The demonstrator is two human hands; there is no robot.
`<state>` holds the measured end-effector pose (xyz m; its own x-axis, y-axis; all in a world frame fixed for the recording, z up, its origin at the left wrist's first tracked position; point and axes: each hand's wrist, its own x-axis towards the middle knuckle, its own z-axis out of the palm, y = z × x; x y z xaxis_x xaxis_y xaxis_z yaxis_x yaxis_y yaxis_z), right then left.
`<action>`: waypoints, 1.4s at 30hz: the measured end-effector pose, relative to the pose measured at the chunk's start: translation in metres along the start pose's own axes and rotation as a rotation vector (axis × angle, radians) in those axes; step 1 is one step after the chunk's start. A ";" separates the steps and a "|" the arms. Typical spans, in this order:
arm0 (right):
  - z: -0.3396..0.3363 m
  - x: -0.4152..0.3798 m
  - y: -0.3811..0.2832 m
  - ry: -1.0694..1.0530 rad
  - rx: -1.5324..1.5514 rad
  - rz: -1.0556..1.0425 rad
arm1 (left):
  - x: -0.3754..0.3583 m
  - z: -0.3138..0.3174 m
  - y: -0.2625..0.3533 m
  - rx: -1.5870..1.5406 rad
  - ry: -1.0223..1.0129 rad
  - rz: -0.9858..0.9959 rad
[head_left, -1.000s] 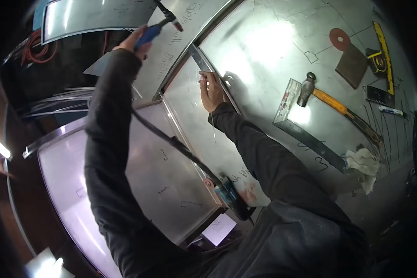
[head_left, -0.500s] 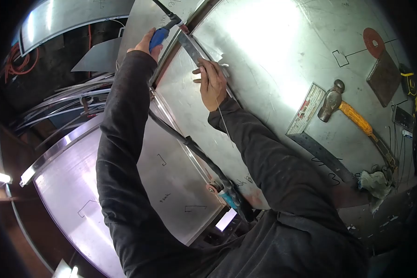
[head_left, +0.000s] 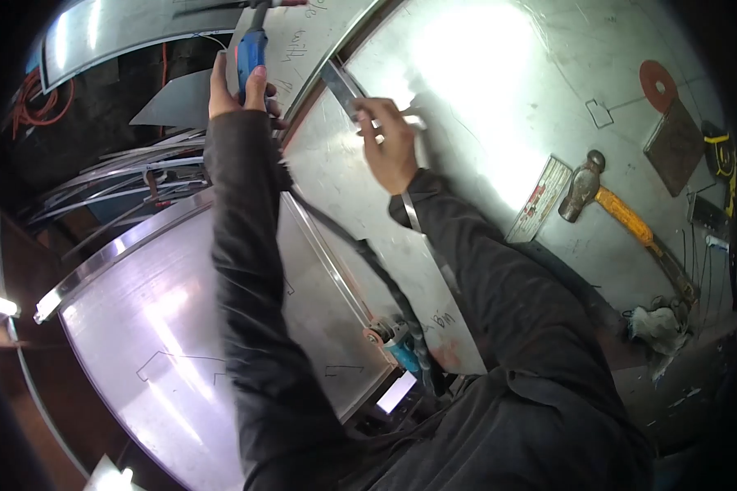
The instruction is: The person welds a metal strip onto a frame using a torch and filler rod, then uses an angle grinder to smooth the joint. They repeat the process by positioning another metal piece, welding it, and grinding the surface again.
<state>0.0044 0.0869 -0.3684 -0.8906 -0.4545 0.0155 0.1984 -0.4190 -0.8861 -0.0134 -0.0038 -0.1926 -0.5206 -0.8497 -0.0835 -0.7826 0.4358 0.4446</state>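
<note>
My left hand (head_left: 250, 90) is wrapped round the blue handle of a welding torch (head_left: 252, 56), at the top left of the view. The torch's dark head points up past the frame's top edge, apart from the metal. My right hand (head_left: 391, 143) pinches the end of a flat metal strip (head_left: 340, 86), which slants up and left from my fingers over the panel seam. Some of the right fingers are curled and partly hidden. A black hose (head_left: 344, 233) runs beneath my left arm toward the lower middle.
A hammer (head_left: 622, 214), a wooden-handled square (head_left: 540, 199), a red disc (head_left: 657, 86), a dark plate (head_left: 674, 147) and a rag (head_left: 659, 327) lie at the right. A teal grinder (head_left: 403, 353) lies lower middle, with metal strips (head_left: 123, 176) at the left.
My left hand has turned upright and drawn the torch up and left, away from the strip. My right hand has shifted slightly right, its fingers more curled.
</note>
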 end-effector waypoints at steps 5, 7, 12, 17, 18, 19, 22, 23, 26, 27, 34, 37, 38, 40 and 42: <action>-0.047 0.075 -0.022 -0.095 -0.138 -0.052 | -0.046 0.055 -0.037 -1.056 0.251 -0.255; -0.048 0.092 -0.040 -0.143 -0.213 0.062 | -0.071 0.088 -0.045 -1.184 0.361 -0.320; -0.009 0.057 -0.016 -0.249 -0.086 0.039 | -0.109 0.099 -0.063 -1.029 0.508 -0.418; -0.025 0.078 0.011 -0.188 -0.171 -0.156 | -0.106 0.115 -0.077 -1.200 0.641 -0.296; -0.034 0.096 -0.004 -0.255 -0.242 -0.165 | -0.103 0.117 -0.070 -1.250 0.656 -0.338; -0.048 0.120 0.001 -0.314 -0.256 -0.130 | -0.100 0.122 -0.069 -1.269 0.651 -0.347; -0.064 0.158 -0.024 -0.339 -0.065 -0.032 | -0.092 0.139 -0.069 -1.291 0.657 -0.332; -0.066 0.164 -0.025 -0.347 -0.073 -0.038 | -0.087 0.144 -0.069 -1.274 0.650 -0.340; -0.068 0.172 -0.025 -0.384 -0.106 0.025 | -0.074 0.156 -0.068 -1.237 0.634 -0.345; -0.066 0.167 -0.023 -0.375 -0.097 0.019 | -0.072 0.157 -0.066 -1.179 0.640 -0.347; -0.039 0.031 -0.012 -0.184 -0.176 0.062 | -0.082 0.129 -0.083 -1.098 0.502 -0.345; -0.009 -0.021 -0.022 -0.098 -0.047 0.051 | -0.098 0.046 -0.078 -0.638 0.409 -0.277; -0.002 -0.028 -0.022 -0.072 -0.030 0.029 | -0.104 0.010 -0.062 -0.480 0.408 -0.245; 0.005 -0.029 -0.012 0.001 -0.028 0.033 | -0.112 -0.056 -0.017 -0.245 0.496 -0.127; 0.012 -0.027 0.003 0.054 -0.024 0.040 | -0.106 -0.115 0.011 -0.154 0.655 0.078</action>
<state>0.0338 0.0884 -0.3660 -0.9029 -0.4276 -0.0445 0.2251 -0.3822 -0.8963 0.0724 0.0574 -0.0759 -0.2207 -0.8433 0.4900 -0.6682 0.4967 0.5539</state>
